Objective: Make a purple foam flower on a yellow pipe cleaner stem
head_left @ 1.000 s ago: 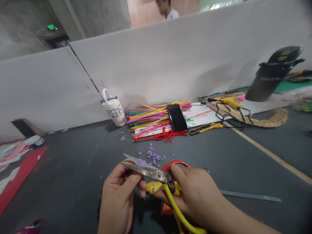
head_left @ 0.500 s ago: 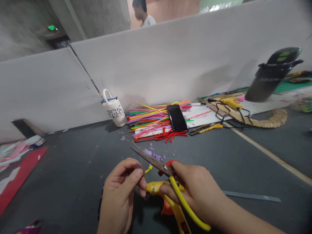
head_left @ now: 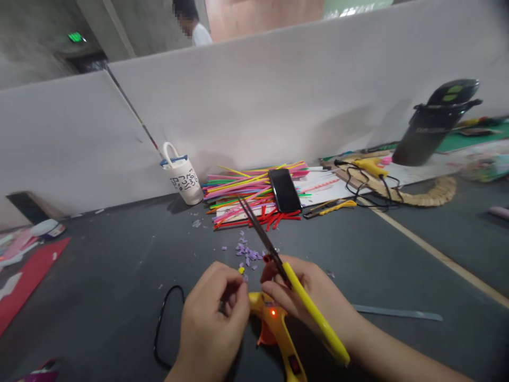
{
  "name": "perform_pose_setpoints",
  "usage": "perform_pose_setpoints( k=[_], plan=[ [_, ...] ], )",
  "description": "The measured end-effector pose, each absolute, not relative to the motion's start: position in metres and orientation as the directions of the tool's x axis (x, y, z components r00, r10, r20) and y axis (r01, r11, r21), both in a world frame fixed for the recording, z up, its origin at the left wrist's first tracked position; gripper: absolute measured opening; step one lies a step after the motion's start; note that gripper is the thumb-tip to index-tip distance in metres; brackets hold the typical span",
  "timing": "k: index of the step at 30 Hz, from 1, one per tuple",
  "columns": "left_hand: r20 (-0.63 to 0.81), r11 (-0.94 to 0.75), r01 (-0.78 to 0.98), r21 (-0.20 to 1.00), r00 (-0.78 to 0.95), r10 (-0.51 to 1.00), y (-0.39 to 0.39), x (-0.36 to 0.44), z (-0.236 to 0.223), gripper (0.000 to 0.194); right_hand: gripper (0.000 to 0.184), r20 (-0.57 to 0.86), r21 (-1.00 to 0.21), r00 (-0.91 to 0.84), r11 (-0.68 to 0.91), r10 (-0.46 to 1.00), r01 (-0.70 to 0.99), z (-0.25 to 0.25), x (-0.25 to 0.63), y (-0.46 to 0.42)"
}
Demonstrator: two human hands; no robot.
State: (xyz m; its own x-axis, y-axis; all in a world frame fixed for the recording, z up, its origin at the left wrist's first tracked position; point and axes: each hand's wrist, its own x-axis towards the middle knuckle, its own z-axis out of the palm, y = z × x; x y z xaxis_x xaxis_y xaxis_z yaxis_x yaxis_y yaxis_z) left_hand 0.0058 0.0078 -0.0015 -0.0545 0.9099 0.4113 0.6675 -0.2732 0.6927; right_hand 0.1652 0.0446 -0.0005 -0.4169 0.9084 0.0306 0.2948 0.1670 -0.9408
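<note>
Two hands going at the bottom middle of the frame. Right hand (head_left: 302,286) has a firm hold on the scissors (head_left: 316,314), yellow handle slanting to the lower right, blades nearly together and pointing up left. Left hand (head_left: 214,313) is curled up with thumb and fingertips close together; honestly can't tell if anything's pinched in there. A yellow glue gun (head_left: 285,342) sits just below and between them, bottom center, little red light glowing.

Bunch of purple bits (head_left: 248,252) on the dark table (head_left: 115,265) near the center, plus one yellow bit (head_left: 241,270) just above the left fingertips. Above those there's a pile of colorful pipe cleaners (head_left: 234,192) with a phone (head_left: 285,191) lying on its right end, and a white cup (head_left: 183,181) just left of it. Box cutter (head_left: 330,208) is right of the phone.
</note>
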Motion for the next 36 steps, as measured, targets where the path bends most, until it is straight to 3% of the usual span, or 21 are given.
perform_pose_setpoints(
  k=[3, 8, 17, 19, 22, 25, 27, 29, 32, 36],
  plan=[
    [0.44, -0.373, 0.725, 0.579, 0.108, 0.892, 0.005, 0.011, -0.008, 0.016, 0.007, 0.021, -0.96, -0.413, 0.133, 0.911, 0.246, 0.001, 0.166, 0.044],
    [0.495, -0.462, 0.744, 0.482, 0.204, 0.845, 0.004, 0.013, -0.012, 0.016, 0.013, -0.015, -0.982, -0.45, 0.071, 0.893, 0.174, 0.003, 0.167, 0.044],
    [0.522, -0.507, 0.738, 0.446, 0.245, 0.817, 0.003, 0.013, -0.012, 0.016, 0.015, -0.004, -0.97, -0.47, 0.111, 0.882, 0.217, 0.0, 0.166, 0.045],
    [0.515, -0.5, 0.715, 0.488, 0.227, 0.827, 0.003, 0.013, -0.012, 0.016, 0.015, 0.0, -0.968, -0.465, 0.117, 0.885, 0.223, 0.0, 0.166, 0.046],
    [0.366, -0.361, 0.604, 0.71, 0.122, 0.923, 0.004, 0.011, -0.008, 0.013, 0.014, 0.018, -0.96, -0.466, 0.145, 0.884, 0.238, 0.001, 0.169, 0.049],
    [-0.067, 0.063, 0.246, 0.967, 0.007, 0.998, 0.009, 0.009, -0.003, 0.014, 0.011, 0.04, -0.949, -0.51, 0.193, 0.859, 0.251, 0.003, 0.173, 0.052],
    [-0.292, 0.293, 0.003, 0.956, 0.076, 0.953, 0.012, 0.009, -0.003, 0.022, 0.009, 0.047, -0.945, -0.551, 0.216, 0.833, 0.246, 0.003, 0.175, 0.053],
    [-0.387, 0.409, -0.16, 0.898, 0.152, 0.909, 0.013, 0.01, -0.004, 0.023, 0.008, 0.071, -0.936, -0.573, 0.253, 0.816, 0.244, 0.002, 0.175, 0.053],
    [-0.432, 0.473, -0.302, 0.827, 0.196, 0.88, 0.013, 0.012, -0.006, 0.013, 0.006, 0.102, -0.913, -0.566, 0.303, 0.818, 0.272, -0.001, 0.175, 0.052],
    [-0.423, 0.468, -0.352, 0.81, 0.202, 0.883, 0.011, 0.013, -0.005, 0.01, 0.006, 0.08, -0.933, -0.57, 0.262, 0.818, 0.245, -0.002, 0.174, 0.052]
  ],
)
